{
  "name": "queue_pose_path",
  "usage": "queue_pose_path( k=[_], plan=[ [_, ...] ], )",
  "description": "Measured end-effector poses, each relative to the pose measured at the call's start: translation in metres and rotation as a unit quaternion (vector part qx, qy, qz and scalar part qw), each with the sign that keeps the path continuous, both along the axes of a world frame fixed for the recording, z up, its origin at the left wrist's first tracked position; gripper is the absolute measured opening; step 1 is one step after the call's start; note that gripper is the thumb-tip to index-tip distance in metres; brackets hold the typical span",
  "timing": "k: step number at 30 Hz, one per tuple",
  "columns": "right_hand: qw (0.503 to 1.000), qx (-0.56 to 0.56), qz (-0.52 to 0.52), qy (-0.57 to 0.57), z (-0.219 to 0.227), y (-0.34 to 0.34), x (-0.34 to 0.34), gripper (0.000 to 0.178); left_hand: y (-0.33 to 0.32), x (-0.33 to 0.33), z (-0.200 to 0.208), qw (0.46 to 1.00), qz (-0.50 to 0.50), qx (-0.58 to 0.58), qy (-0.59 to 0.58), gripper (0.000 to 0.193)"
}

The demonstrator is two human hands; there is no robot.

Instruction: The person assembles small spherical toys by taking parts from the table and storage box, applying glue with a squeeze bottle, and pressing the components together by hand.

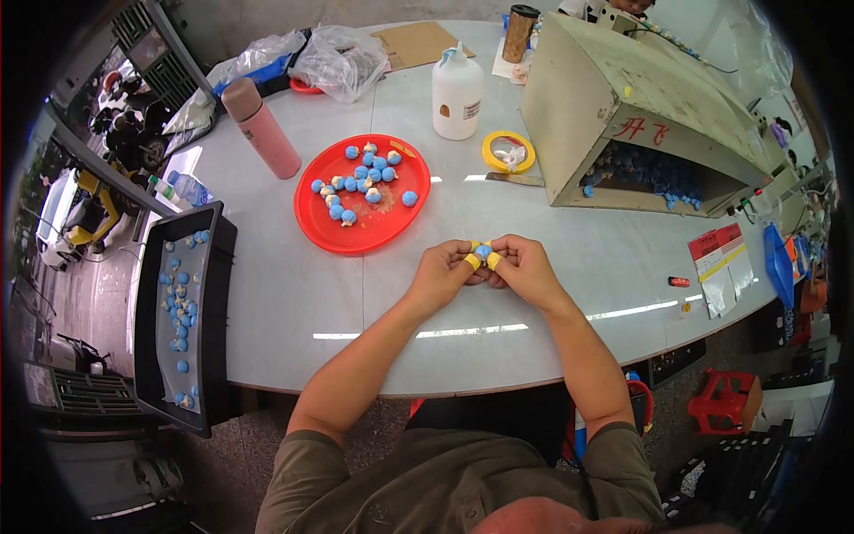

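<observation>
Both hands closed on work: your left hand (440, 276) and right hand (528, 272) grip one blue ball (482, 252) between them, pinched by thumbs and fingertips, above the table (276, 294). Yellow wraps (494, 261) show on both thumbs.

Ahead-left of your left hand: one red plate (393, 228) bearing roughly seventeen blue-and-cream balls (363, 172); overlap prevents an exact count. One ball (409, 198) sits apart, nearest your hands. Beyond the plate, one pink bottle (269, 135).

Far left of your left hand: one black tray (219, 311), about twenty similar balls inside, some touching.

Ahead of your hands: one white bottle (457, 100), one yellow ring (488, 154), one knife-like tool (516, 179) beside it.

Ahead-right of your right hand: one beige box (569, 116), open-fronted; its blue pieces (636, 166) are too crowded to count.
</observation>
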State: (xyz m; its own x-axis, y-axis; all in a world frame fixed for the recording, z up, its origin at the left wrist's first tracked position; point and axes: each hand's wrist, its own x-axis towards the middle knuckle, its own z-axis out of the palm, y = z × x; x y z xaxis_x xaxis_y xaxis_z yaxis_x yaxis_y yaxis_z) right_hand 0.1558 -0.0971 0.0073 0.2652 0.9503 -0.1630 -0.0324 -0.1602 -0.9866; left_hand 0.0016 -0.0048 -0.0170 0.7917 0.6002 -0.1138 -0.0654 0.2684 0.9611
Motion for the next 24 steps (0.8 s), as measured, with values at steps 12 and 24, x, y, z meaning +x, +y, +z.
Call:
queue_pose_path(
  k=[12, 24],
  plan=[
    [0.991, 0.082, -0.006, -0.103, -0.003, -0.002, -0.003, 0.020, -0.008, 0.004, -0.010, 0.998, 0.031, 0.044, -0.020, 0.027],
    [0.979, 0.123, 0.004, -0.163, -0.007, -0.002, 0.001, 0.019, -0.008, 0.004, -0.010, 0.998, 0.040, 0.038, -0.036, 0.028]
  ],
)
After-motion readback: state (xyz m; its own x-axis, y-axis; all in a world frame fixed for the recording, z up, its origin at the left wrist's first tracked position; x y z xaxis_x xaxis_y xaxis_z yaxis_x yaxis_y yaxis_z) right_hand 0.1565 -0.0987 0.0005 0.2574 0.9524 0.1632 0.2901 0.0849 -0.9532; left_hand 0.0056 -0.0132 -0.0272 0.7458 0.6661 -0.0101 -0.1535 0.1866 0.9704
